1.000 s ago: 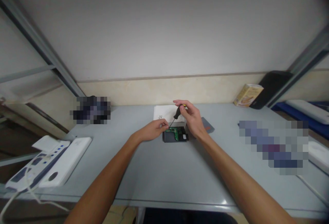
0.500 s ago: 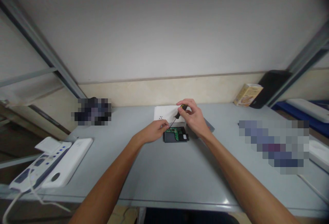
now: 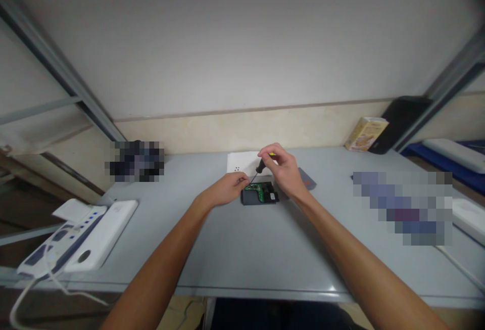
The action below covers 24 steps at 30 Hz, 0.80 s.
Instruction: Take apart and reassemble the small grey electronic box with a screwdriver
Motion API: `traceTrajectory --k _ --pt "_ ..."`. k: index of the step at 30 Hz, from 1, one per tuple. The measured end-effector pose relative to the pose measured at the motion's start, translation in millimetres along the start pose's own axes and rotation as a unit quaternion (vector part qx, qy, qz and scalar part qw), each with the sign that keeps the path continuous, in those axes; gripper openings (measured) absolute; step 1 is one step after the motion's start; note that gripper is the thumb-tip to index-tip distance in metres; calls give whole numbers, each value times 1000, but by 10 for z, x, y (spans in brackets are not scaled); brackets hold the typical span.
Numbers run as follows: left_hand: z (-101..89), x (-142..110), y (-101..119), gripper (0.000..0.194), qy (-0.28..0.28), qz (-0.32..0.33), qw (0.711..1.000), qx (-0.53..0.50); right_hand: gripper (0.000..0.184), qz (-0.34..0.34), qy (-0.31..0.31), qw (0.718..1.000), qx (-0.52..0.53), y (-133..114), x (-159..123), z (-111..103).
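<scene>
The screwdriver (image 3: pixel 260 167) is over the table (image 3: pixel 246 249), tilted, its dark handle up and to the right and its thin shaft pointing down and to the left. Its long axis slants toward the upper left corner of the open dark casing (image 3: pixel 250 198), where the green circuit board (image 3: pixel 261 191) shows. Whether the tip touches the board cannot be told

The right hand (image 3: pixel 284 168) is closed around the screwdriver's handle, thumb and fingers pinching it from above. The left hand (image 3: pixel 231 187) is at the casing's upper left corner, its thumb and forefinger drawn nearly together beside the shaft's lower end; whether they grip the shaft, the casing or some small part is too small to tell

The casing lies flat, its long axis running left to right, the board along its far edge and right side. Just behind it lies white paper (image 3: pixel 233 160) with a small cluster of dark specks (image 3: pixel 237 169) on it. A grey panel (image 3: pixel 309 182) with a reddish mark lies to the right, partly hidden by the right hand
</scene>
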<state>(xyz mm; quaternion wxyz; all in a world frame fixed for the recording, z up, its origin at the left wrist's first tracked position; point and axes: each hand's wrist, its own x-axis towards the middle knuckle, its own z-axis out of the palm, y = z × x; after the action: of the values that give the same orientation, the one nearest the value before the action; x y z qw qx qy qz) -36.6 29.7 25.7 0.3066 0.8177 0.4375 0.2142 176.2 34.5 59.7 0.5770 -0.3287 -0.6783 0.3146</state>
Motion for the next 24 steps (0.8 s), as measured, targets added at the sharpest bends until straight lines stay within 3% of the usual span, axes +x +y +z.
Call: traceTrajectory --k 6,11,16,24 --pt "10 1 -23 35 -1 1 1000 8 33 26 -25 998 44 -8 1 -10" --pt "1 4 -12 34 -2 1 1000 1 29 4 21 1000 10 -8 -8 -27" --pt "-10 -4 22 36 -4 -8 1000 -2 33 28 1 999 45 28 -21 -2" --pt "-9 -6 16 36 -4 -4 1000 -11 20 -2 15 1000 15 47 -33 44"
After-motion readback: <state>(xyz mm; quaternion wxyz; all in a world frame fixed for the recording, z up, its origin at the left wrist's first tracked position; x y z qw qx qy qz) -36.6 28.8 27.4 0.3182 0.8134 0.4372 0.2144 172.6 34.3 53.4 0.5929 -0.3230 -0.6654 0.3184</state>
